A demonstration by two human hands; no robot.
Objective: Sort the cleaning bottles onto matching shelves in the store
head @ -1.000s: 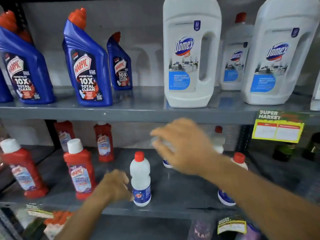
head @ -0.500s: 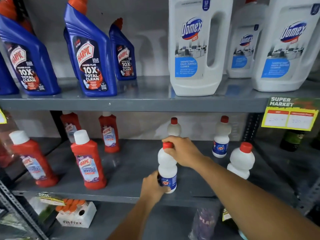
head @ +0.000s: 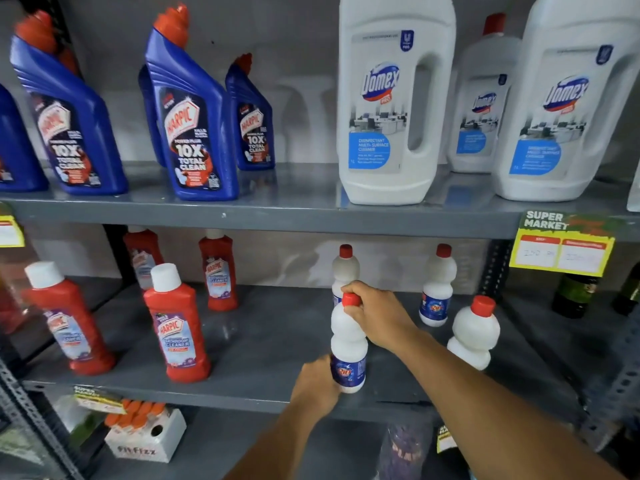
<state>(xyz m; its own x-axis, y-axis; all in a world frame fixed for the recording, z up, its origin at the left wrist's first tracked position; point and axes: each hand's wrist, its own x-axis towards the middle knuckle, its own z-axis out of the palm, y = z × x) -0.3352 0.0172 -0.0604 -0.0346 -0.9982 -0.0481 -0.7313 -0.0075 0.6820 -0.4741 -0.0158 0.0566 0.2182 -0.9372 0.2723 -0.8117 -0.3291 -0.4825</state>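
While I look down at the middle shelf (head: 263,344), I have both hands on one small white bottle (head: 348,344) with a red cap and a blue label. My right hand (head: 375,315) is closed around its neck, fingers wrapped just under the cap. My left hand (head: 317,384) is curled around the base, against the label. The bottle stands upright near the front edge of the shelf; I cannot tell whether its bottom touches the shelf or is lifted a little.

Three more white bottles of the same kind share this shelf. One (head: 343,268) stands right behind the one I hold, partly hidden by my right hand. Another (head: 437,285) stands farther right near the back wall, and a third (head: 473,336) sits right of my forearm, nearer the front, its label turned away.

On the left half of the same shelf stand red bathroom cleaner bottles with white caps: one (head: 176,323) near the front, one (head: 67,320) further left, and two (head: 218,271) toward the back.

On the top shelf (head: 294,199), blue toilet cleaner bottles (head: 192,116) with red spouts fill the left side, and large white jugs (head: 393,105) stand on the right. A yellow price tag (head: 561,249) hangs from that shelf's front edge on the right.
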